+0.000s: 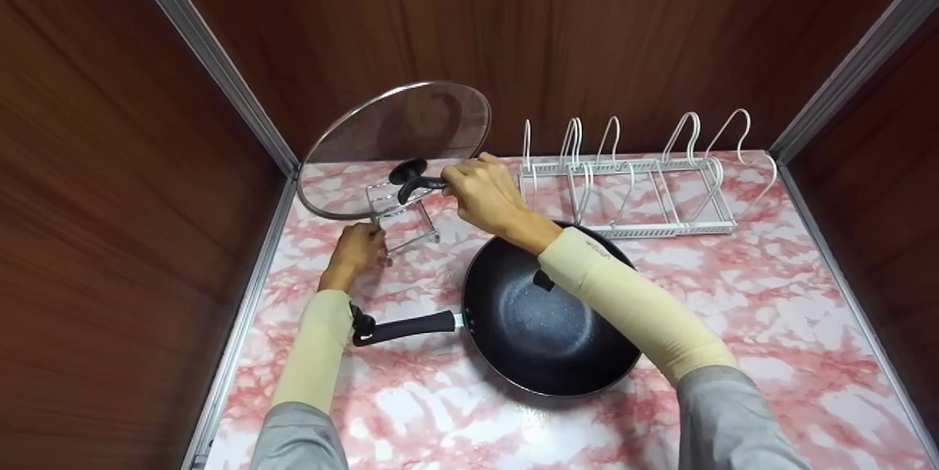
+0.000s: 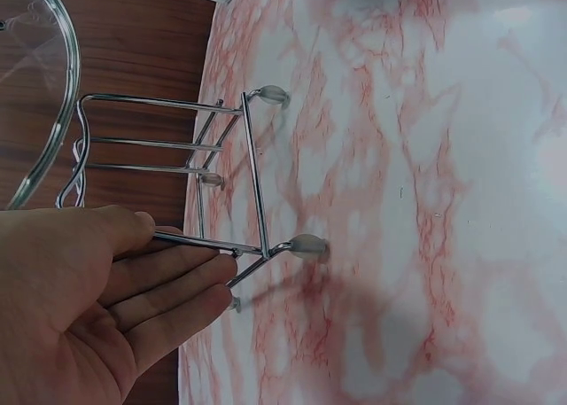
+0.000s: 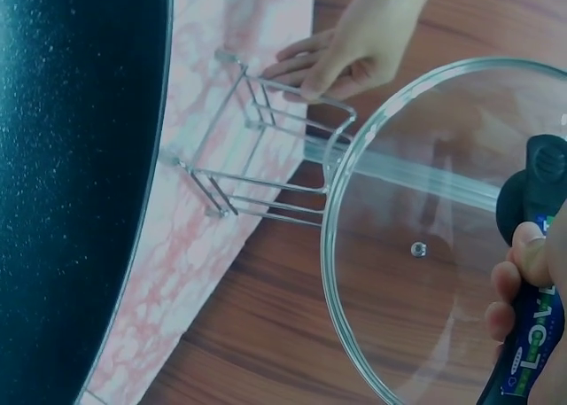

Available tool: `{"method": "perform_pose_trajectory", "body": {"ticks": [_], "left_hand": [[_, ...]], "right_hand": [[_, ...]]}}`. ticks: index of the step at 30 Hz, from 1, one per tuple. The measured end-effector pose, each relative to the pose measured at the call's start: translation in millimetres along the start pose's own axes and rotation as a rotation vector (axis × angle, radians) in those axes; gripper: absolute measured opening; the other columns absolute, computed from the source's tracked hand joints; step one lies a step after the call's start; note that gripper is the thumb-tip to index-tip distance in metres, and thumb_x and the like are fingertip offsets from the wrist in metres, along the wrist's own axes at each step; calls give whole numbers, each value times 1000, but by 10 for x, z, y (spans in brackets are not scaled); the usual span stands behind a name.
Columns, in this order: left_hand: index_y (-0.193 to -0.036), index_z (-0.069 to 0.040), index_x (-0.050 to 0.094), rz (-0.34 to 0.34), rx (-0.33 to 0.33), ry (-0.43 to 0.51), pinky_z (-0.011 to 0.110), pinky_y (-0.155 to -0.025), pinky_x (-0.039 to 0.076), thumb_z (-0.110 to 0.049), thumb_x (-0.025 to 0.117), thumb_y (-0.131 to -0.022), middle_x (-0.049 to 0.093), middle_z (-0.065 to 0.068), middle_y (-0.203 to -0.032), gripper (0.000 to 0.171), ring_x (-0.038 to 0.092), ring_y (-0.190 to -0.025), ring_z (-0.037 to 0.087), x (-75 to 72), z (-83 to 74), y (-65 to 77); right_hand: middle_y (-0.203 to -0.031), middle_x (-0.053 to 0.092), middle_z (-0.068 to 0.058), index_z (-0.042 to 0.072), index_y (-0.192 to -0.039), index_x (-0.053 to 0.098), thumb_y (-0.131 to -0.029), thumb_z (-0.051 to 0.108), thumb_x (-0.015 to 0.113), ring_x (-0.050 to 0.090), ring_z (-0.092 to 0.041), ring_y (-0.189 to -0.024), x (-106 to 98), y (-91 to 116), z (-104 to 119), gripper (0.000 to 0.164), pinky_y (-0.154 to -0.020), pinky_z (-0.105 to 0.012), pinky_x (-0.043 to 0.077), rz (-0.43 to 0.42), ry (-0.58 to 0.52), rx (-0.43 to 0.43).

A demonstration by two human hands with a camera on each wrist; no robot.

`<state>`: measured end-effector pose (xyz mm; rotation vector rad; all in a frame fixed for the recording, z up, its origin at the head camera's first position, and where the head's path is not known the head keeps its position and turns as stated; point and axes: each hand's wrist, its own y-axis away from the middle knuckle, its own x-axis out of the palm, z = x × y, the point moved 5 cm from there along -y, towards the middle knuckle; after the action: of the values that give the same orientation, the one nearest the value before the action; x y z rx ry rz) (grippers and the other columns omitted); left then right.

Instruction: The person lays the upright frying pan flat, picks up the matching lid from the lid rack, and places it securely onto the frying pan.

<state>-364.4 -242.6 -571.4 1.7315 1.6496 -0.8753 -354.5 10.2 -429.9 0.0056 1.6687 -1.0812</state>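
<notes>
My right hand (image 1: 484, 191) grips the black handle (image 1: 419, 184) of a large round glass lid (image 3: 399, 192). The lid is tilted and raised over a small chrome wire stand (image 2: 254, 175). That stand rests on its feet at the back left. My left hand (image 1: 357, 250) pinches one of its side wires, thumb on one side and fingers on the other. In the right wrist view the lid's rim overlaps the stand's upper wires; whether they touch I cannot tell. Below my right forearm lies a black wok (image 1: 546, 323), its handle (image 1: 411, 328) pointing left.
A long white rack (image 1: 645, 230) with several curved dividers stands at the back right, behind the wok. Brown wood-grain panels (image 1: 455, 15) with metal corner strips enclose the back and sides. The tabletop (image 1: 411, 411) has a red and white marble pattern.
</notes>
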Motion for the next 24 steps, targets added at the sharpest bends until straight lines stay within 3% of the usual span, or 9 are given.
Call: {"method": "perform_pose_trajectory", "body": {"ticks": [3,7,9,11,15,18,21,24], "left_hand": [[-97,3,74,9,-1,-6,48,-87,58,-11,56,-107,77,20,-91,25,75,-90,37,-1,-1,3],[-101,4,74,14,-2,-13,51,-99,54,-14,53,-108,76,22,-97,28,70,-104,44,2,-1,13],[-101,4,73,13,-8,21,51,-97,56,-13,54,-108,75,22,-95,27,69,-103,44,13,3,21],[-99,6,72,17,-30,111,51,-91,60,-9,54,-108,73,21,-89,25,72,-91,39,27,14,26],[-94,10,68,12,-53,223,35,-65,61,-3,55,-106,70,18,-78,23,69,-60,21,43,27,24],[-90,10,69,-18,-13,142,23,-61,51,-3,57,-105,71,21,-79,24,66,-61,14,20,12,15],[-88,10,71,-26,25,74,24,-64,47,-3,57,-105,74,26,-85,25,70,-69,26,8,0,12],[-89,9,71,-19,17,68,29,-67,49,-3,56,-104,74,27,-85,24,73,-77,37,8,15,11]], "right_hand": [[-81,75,-3,9,-92,67,-94,16,73,72,-28,-77,-54,0,-8,10,-74,-42,49,-7,11,-7],[-81,75,-4,8,-93,68,-94,17,74,71,-28,-76,-126,11,-21,11,-75,-43,48,-18,12,-14],[-81,74,-4,8,-93,68,-94,17,73,71,-28,-75,-160,23,-28,10,-74,-43,48,-25,12,-20],[-80,74,-4,8,-93,68,-93,16,72,71,-28,-74,-192,34,-34,9,-73,-44,48,-34,12,-27],[-79,73,-3,9,-92,67,-94,16,71,71,-27,-72,-234,62,-44,9,-69,-43,47,-38,14,-37],[-77,71,-3,9,-91,66,-95,19,72,70,-27,-70,-247,89,-56,13,-68,-43,46,-34,8,-32],[-74,69,-4,8,-89,64,-93,16,72,70,-28,-69,-254,130,-71,12,-67,-43,47,-33,1,-24],[-73,68,-4,8,-87,64,-91,14,73,70,-28,-68,-264,172,-85,12,-68,-43,48,-34,-5,-20]]}}
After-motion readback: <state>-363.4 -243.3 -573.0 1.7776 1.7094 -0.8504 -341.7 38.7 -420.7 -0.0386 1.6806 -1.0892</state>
